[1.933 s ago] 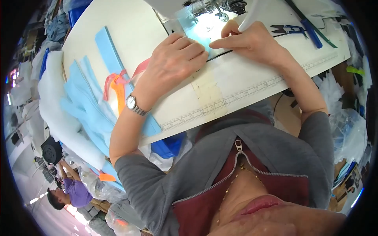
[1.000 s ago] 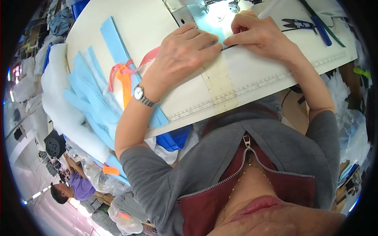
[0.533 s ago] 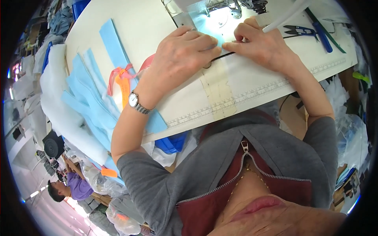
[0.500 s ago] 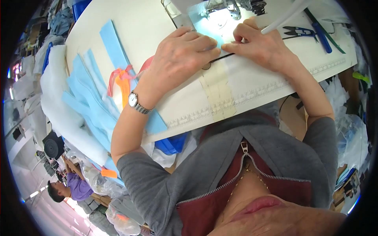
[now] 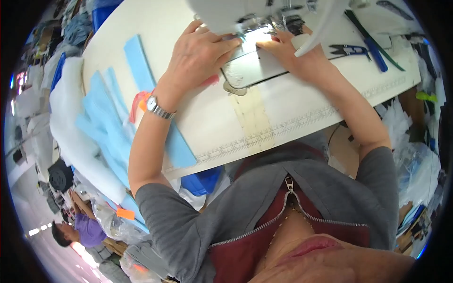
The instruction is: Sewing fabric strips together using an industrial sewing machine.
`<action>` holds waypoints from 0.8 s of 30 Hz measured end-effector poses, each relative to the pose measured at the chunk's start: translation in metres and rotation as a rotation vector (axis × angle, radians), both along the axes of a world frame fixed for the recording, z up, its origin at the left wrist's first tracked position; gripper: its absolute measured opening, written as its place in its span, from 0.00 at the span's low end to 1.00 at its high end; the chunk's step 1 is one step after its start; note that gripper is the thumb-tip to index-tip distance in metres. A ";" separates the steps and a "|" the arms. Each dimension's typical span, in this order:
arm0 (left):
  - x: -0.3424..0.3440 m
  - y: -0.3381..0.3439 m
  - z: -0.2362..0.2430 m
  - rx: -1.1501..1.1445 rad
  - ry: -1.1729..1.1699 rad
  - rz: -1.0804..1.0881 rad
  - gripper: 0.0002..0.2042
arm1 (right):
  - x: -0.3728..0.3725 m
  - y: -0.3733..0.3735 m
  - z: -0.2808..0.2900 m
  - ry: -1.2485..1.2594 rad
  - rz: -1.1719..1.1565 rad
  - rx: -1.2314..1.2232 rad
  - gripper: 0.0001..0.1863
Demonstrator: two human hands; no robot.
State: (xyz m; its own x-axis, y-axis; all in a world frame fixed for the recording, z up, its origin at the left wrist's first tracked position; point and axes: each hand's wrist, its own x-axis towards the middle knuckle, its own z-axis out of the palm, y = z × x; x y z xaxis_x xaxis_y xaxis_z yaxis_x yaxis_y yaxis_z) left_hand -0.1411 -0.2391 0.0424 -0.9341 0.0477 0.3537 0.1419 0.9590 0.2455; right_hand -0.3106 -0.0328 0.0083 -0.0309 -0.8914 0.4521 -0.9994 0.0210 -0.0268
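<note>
My left hand (image 5: 198, 59) is at the left of a white sewing machine (image 5: 212, 14), its thumb and fingers bent together toward the lit needle area. Across from it, my right hand (image 5: 297, 52) is closed by the presser foot, thumb toward the left hand. Bright lamp glare and the machine's head hide what the fingertips grip. Between and below the hands lies the machine's metal bed plate (image 5: 252, 70). A pinkish-red strip (image 5: 210, 81) shows just under my left hand.
Light blue fabric strips (image 5: 101, 106) and white wadding (image 5: 71, 113) lie at the table's left. On the right are thread snips (image 5: 349, 50) and a blue-handled tool (image 5: 376, 54). A printed ruler strip (image 5: 302, 120) follows the front edge. A person in purple (image 5: 89, 231) is far left.
Both hands have moved apart, farther under the machine's head, uncovering the bed plate. The light blue piece seen between the fingertips is now lost in glare. The whole view has shifted slightly.
</note>
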 end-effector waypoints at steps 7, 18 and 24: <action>-0.056 -0.070 -0.016 0.579 0.005 0.559 0.12 | 0.004 0.007 0.011 -0.165 -0.012 0.074 0.09; -0.073 -0.101 -0.044 0.959 0.208 0.695 0.10 | 0.003 0.005 0.016 -0.102 0.071 0.003 0.11; 0.029 -0.069 -0.002 1.849 0.491 0.361 0.16 | 0.049 0.014 0.028 -0.416 0.159 -0.124 0.17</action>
